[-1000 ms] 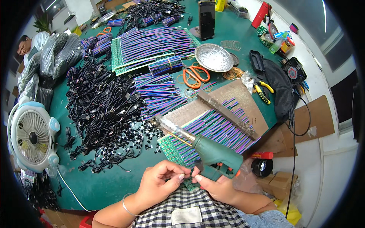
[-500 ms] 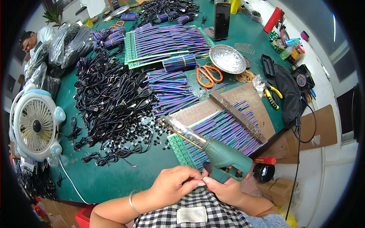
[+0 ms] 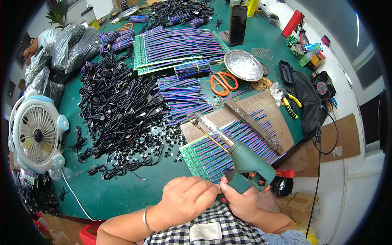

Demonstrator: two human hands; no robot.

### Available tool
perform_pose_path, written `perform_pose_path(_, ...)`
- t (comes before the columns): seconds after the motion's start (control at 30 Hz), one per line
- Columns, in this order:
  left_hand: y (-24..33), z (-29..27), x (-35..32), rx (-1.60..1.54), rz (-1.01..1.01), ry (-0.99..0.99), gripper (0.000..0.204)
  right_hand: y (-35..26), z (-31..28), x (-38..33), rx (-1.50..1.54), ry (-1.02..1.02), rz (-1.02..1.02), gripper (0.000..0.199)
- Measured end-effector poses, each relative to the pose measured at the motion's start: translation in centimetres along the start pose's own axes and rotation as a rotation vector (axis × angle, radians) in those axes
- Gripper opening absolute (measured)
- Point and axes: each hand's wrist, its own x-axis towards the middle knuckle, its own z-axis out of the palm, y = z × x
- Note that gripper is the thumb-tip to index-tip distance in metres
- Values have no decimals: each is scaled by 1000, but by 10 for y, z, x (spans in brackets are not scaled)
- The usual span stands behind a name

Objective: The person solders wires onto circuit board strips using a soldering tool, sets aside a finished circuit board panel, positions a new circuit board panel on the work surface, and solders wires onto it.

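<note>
My right hand (image 3: 243,204) grips the handle of a green soldering gun (image 3: 254,163). The gun's long metal barrel and thin brass-coloured tube point up and to the left. Close against the handle's lower end is my left hand (image 3: 188,200), its fingers curled together; whatever they pinch is hidden. Beneath the gun lies a green circuit board panel (image 3: 188,158) with rows of purple, blue and black wires (image 3: 212,157) across it. A worn bar (image 3: 255,127) presses over the wires on a brown board (image 3: 281,122).
Black cables (image 3: 118,98) heap left of centre, with small black connectors (image 3: 139,147) before them. A white fan (image 3: 38,132) stands at the left edge. Farther back are orange scissors (image 3: 223,82), a metal dish (image 3: 244,65), a phone (image 3: 238,24) and more wired panels (image 3: 175,49). Yellow-black pliers (image 3: 292,106) lie right.
The soldering gun has shifted right and its tip has risen away from the connector pile. My left hand has turned, its fingers more curled. The person at the far left has leaned lower.
</note>
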Motion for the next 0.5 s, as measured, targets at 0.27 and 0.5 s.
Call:
perform_pose_path(0.27,-42,-11,-2,59,-169,35,21,4,-55,-14,1,302,-230,49)
perform_pose_path(0.5,-28,-15,-16,-1284,-703,109,11,9,-62,-36,277,471,-306,43)
